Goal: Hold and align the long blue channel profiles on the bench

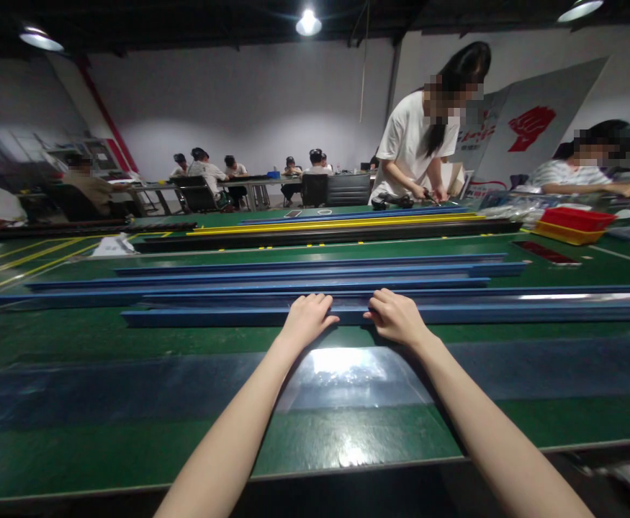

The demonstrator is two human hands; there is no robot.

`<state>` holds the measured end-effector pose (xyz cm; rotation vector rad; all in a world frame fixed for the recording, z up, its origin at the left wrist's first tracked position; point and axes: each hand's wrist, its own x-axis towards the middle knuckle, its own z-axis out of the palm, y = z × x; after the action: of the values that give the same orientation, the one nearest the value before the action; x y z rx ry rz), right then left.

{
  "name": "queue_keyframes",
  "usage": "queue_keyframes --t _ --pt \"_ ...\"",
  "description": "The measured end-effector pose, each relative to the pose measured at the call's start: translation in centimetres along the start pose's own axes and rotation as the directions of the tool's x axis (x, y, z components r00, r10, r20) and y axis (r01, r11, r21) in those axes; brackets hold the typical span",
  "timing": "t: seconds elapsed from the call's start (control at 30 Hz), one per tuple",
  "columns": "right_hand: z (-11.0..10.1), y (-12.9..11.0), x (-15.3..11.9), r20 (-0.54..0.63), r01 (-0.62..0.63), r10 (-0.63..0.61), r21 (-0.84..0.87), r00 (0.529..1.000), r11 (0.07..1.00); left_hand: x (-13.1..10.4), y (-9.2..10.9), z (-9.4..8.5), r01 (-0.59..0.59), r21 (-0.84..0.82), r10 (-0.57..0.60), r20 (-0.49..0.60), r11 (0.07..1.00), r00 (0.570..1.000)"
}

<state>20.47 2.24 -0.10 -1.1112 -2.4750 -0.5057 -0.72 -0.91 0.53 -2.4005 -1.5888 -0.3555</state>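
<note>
On the green tabletop (104,460), a long blue channel (228,318) sits under your grip.
Your left hand (310,316) and right hand (398,315) curl closed over its near edge, a little apart. Other blue channels (261,273) lie beyond, clear film (520,370) on your side. Toward the back right, a grey panel (555,108) carries a red fist (531,127) and red lettering too small to read.

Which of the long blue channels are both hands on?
The frontmost blue channel: the left hand and right hand grip it; the others lie farther back, untouched.
</note>
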Motion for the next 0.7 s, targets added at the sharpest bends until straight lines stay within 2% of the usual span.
queue_keyframes --t 0.2,0.33,0.53,0.7 --pt "-0.2 2.2 -1.4 0.008 -0.082 0.082 -0.029 0.997 0.996 0.0 -0.1 0.2 0.002 0.003 -0.002 0.017 1.000 1.000" --pt "-0.3 2.8 -1.9 0.010 -0.112 0.113 -0.042 0.994 0.993 0.0 -0.1 0.5 -0.009 0.031 0.008 0.016 0.999 1.000" --pt "-0.4 2.4 -2.0 0.003 -0.088 0.088 -0.030 0.996 0.996 0.0 -0.1 0.8 -0.007 0.033 0.007 0.002 0.999 1.000" --pt "0.2 1.0 -1.3 -0.004 -0.050 0.050 0.002 0.999 0.999 0.0 -0.2 0.9 0.001 0.023 -0.001 0.003 1.000 1.000"
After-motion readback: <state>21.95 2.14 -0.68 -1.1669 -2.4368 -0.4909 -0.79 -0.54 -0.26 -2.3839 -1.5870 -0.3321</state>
